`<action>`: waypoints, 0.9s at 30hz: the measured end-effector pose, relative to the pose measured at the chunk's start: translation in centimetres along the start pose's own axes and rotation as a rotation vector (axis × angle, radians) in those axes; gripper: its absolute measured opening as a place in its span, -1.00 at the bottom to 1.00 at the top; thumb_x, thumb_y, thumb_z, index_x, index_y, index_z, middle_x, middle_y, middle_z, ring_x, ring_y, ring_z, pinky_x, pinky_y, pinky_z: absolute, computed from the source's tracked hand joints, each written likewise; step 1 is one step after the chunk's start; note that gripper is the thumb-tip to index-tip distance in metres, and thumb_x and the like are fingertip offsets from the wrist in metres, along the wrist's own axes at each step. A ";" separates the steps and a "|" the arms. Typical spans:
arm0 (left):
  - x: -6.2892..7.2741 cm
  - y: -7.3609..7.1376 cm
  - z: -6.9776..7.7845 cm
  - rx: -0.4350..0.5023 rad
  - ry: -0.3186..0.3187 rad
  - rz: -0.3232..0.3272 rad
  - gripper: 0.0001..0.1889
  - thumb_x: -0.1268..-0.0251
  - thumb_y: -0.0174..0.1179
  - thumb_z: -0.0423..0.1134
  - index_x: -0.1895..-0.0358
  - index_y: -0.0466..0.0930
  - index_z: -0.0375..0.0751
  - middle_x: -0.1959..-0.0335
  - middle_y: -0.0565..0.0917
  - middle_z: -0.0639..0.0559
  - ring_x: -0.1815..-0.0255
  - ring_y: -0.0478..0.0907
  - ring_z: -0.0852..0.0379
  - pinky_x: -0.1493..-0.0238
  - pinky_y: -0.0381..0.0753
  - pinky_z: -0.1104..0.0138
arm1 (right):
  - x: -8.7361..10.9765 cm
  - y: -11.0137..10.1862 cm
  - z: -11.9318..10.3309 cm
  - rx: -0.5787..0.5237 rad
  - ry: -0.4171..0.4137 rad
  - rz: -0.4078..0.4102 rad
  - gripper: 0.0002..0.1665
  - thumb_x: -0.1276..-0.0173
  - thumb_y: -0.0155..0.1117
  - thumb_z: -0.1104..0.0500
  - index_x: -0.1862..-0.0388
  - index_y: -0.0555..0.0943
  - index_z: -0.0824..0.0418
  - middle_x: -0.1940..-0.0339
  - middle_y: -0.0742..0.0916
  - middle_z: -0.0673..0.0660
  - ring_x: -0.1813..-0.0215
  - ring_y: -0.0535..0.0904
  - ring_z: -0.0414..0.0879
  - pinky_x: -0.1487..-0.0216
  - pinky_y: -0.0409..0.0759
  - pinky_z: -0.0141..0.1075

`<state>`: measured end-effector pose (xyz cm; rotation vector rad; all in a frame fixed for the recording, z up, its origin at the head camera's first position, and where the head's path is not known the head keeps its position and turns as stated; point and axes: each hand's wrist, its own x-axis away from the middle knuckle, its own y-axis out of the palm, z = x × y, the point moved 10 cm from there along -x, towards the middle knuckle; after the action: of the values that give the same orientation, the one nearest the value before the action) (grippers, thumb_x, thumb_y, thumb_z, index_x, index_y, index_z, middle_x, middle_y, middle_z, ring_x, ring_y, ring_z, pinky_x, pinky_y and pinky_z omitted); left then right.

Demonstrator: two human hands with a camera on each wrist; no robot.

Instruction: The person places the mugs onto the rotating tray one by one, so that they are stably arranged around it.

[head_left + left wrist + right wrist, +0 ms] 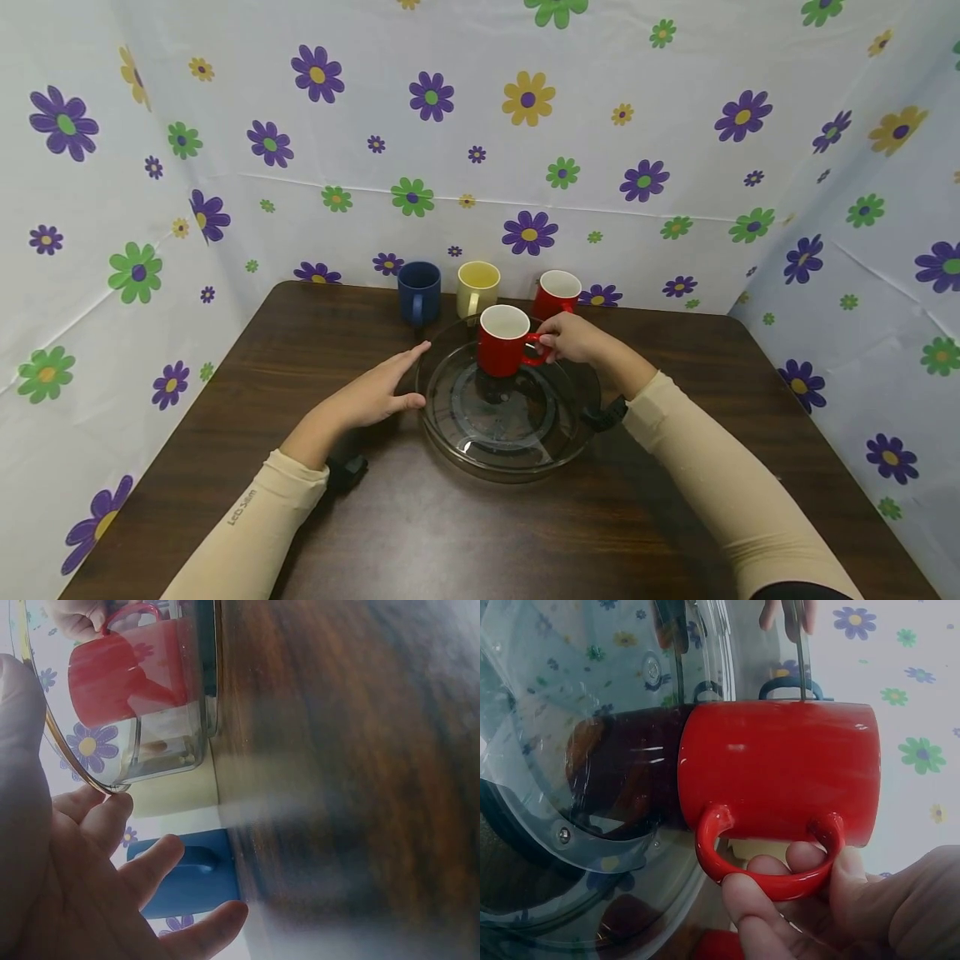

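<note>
A red mug (501, 343) with a white inside is upright at the middle-back of a round, see-through smoky tray (504, 471); whether its base touches the tray I cannot tell. My right hand (576, 338) pinches the mug's handle (780, 887) between thumb and fingers, on its right side. At the tray's left edge is my left hand (367, 392), fingers extended and spread. Its fingertips (118, 806) meet the rim in the left wrist view. Behind the tray stand a blue mug (419, 292), a yellow mug (480, 287) and another red mug (546, 302), partly hidden.
The dark wooden table (480, 542) extends in front of the tray and to both sides. A white curtain with flowers (480, 108) closes in the back, left and right, close behind the row of mugs.
</note>
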<state>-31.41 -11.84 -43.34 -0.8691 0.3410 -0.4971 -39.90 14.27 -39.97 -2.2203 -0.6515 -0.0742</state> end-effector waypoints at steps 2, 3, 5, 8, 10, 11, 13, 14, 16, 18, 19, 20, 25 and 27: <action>0.0 0.0 0.0 -0.002 0.001 0.000 -0.06 -0.38 0.31 -0.04 -0.65 -0.07 -0.18 -0.63 0.08 -0.23 -0.59 0.07 -0.27 -0.50 0.11 -0.18 | -0.1 0.0 0.0 -0.005 0.000 -0.001 -0.73 -0.57 0.08 0.35 -0.03 0.66 0.48 0.22 0.75 0.29 0.11 0.67 0.36 -0.11 0.65 0.09; 0.0 0.0 0.0 -0.002 0.001 0.000 -0.06 -0.38 0.31 -0.05 -0.65 -0.07 -0.19 -0.63 0.08 -0.23 -0.59 0.07 -0.27 -0.50 0.11 -0.18 | -0.2 0.0 0.0 -0.007 0.000 -0.001 -0.73 -0.57 0.08 0.35 -0.03 0.66 0.48 0.22 0.75 0.29 0.12 0.67 0.35 -0.11 0.65 0.09; 0.1 0.0 0.0 -0.002 0.000 0.000 -0.06 -0.38 0.31 -0.04 -0.65 -0.07 -0.17 -0.63 0.08 -0.23 -0.59 0.07 -0.27 -0.50 0.11 -0.18 | -0.3 0.0 0.1 -0.011 0.003 -0.001 -0.73 -0.57 0.07 0.35 -0.03 0.66 0.47 0.22 0.75 0.29 0.12 0.68 0.35 -0.12 0.65 0.09; 0.0 0.0 0.0 -0.003 -0.001 0.000 -0.06 -0.38 0.31 -0.03 -0.65 -0.08 -0.17 -0.63 0.08 -0.23 -0.59 0.07 -0.27 -0.50 0.11 -0.18 | -0.4 0.0 0.2 -0.014 0.008 -0.001 -0.73 -0.58 0.07 0.34 -0.03 0.66 0.47 0.21 0.75 0.29 0.12 0.68 0.33 -0.13 0.64 0.08; 0.0 0.0 0.0 -0.005 -0.002 0.000 -0.06 -0.38 0.31 -0.03 -0.65 -0.08 -0.16 -0.63 0.08 -0.23 -0.59 0.07 -0.27 -0.50 0.11 -0.18 | -0.5 0.0 0.3 -0.018 0.014 -0.001 -0.73 -0.58 0.07 0.34 -0.04 0.66 0.47 0.21 0.75 0.29 0.12 0.68 0.32 -0.13 0.64 0.08; 0.0 0.0 0.0 -0.004 -0.002 0.001 -0.06 -0.38 0.31 -0.03 -0.65 -0.08 -0.16 -0.63 0.08 -0.23 -0.59 0.07 -0.26 -0.51 0.11 -0.18 | -0.5 0.0 0.3 -0.020 0.017 -0.001 -0.72 -0.58 0.07 0.33 -0.04 0.66 0.47 0.21 0.75 0.29 0.11 0.68 0.32 -0.14 0.64 0.08; 0.0 0.0 0.0 -0.006 -0.002 0.000 -0.06 -0.38 0.31 -0.02 -0.65 -0.08 -0.15 -0.63 0.08 -0.22 -0.59 0.07 -0.26 -0.51 0.11 -0.18 | -0.5 -0.1 0.4 -0.022 0.022 -0.001 -0.72 -0.58 0.08 0.33 -0.05 0.65 0.47 0.20 0.75 0.29 0.11 0.68 0.32 -0.15 0.63 0.09; 0.0 0.0 0.0 -0.006 -0.003 0.000 -0.06 -0.38 0.30 -0.01 -0.65 -0.08 -0.15 -0.63 0.08 -0.22 -0.59 0.07 -0.26 -0.51 0.11 -0.17 | -0.5 -0.1 0.5 -0.021 0.024 -0.001 -0.72 -0.58 0.08 0.32 -0.06 0.65 0.47 0.21 0.75 0.28 0.11 0.68 0.32 -0.15 0.63 0.09; 0.0 0.0 0.0 -0.007 -0.005 -0.001 -0.06 -0.39 0.30 0.00 -0.65 -0.07 -0.15 -0.63 0.08 -0.22 -0.59 0.07 -0.26 -0.51 0.11 -0.17 | -0.6 -0.1 0.6 -0.020 0.023 -0.003 -0.72 -0.58 0.08 0.32 -0.06 0.65 0.47 0.21 0.75 0.28 0.11 0.68 0.32 -0.15 0.63 0.09; 0.1 0.0 0.0 -0.007 -0.007 -0.003 -0.06 -0.39 0.30 0.01 -0.65 -0.08 -0.14 -0.63 0.08 -0.22 -0.59 0.07 -0.26 -0.50 0.11 -0.18 | -0.6 -0.1 0.6 -0.018 0.019 -0.005 -0.72 -0.58 0.08 0.32 -0.05 0.65 0.48 0.21 0.75 0.27 0.11 0.68 0.32 -0.14 0.63 0.09; 0.1 0.1 0.0 -0.007 -0.009 -0.004 -0.06 -0.39 0.29 0.01 -0.65 -0.08 -0.14 -0.63 0.08 -0.22 -0.59 0.07 -0.27 -0.50 0.11 -0.18 | -0.6 0.0 0.6 -0.020 0.019 -0.007 -0.72 -0.58 0.07 0.32 -0.05 0.65 0.48 0.21 0.74 0.27 0.11 0.68 0.33 -0.14 0.63 0.09; 0.1 0.1 0.0 -0.006 -0.010 -0.004 -0.06 -0.39 0.29 0.01 -0.65 -0.08 -0.14 -0.63 0.08 -0.22 -0.59 0.07 -0.27 -0.50 0.11 -0.19 | -0.6 0.0 0.6 -0.022 0.018 -0.009 -0.72 -0.58 0.07 0.32 -0.05 0.64 0.48 0.21 0.74 0.27 0.11 0.68 0.33 -0.15 0.63 0.09; 0.1 0.1 0.1 -0.001 -0.010 -0.006 -0.05 -0.39 0.29 0.03 -0.65 -0.08 -0.15 -0.63 0.08 -0.23 -0.59 0.07 -0.27 -0.50 0.11 -0.19 | -0.4 0.0 0.6 -0.036 0.018 -0.014 -0.71 -0.59 0.05 0.31 -0.06 0.63 0.49 0.19 0.74 0.29 0.09 0.67 0.34 -0.16 0.62 0.11; 0.1 0.0 0.1 0.000 -0.011 -0.006 -0.05 -0.38 0.29 0.05 -0.65 -0.08 -0.15 -0.63 0.07 -0.23 -0.59 0.07 -0.27 -0.50 0.11 -0.19 | -0.4 0.0 0.5 -0.040 0.016 -0.014 -0.71 -0.60 0.05 0.32 -0.05 0.64 0.50 0.19 0.74 0.30 0.09 0.66 0.34 -0.16 0.61 0.11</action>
<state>-31.32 -11.80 -43.33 -0.8724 0.3285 -0.4979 -40.36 14.47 -40.39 -2.2513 -0.6618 -0.1130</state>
